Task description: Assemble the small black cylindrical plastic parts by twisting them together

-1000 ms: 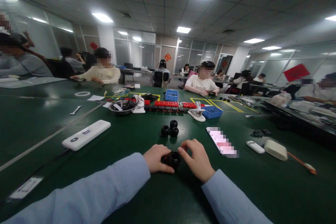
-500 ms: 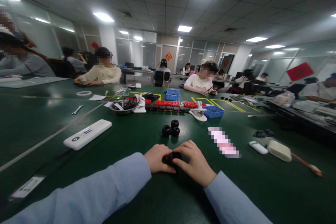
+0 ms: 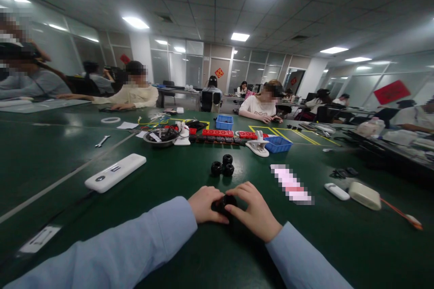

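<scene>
Left hand (image 3: 206,205) and right hand (image 3: 257,213) hold one black part (image 3: 226,201) between their fingers, over the worktop (image 3: 179,174) — two-handed adjustment, it seems; the next move probably needs a steady left grip.

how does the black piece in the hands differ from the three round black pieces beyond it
The held piece is between the left hand and right hand; the three round pieces sit on the green table, touched by neither. The held piece is partly hidden by the hands, while the three round pieces show openly. The held piece is nearer the camera than the three round pieces. All are black.
</scene>
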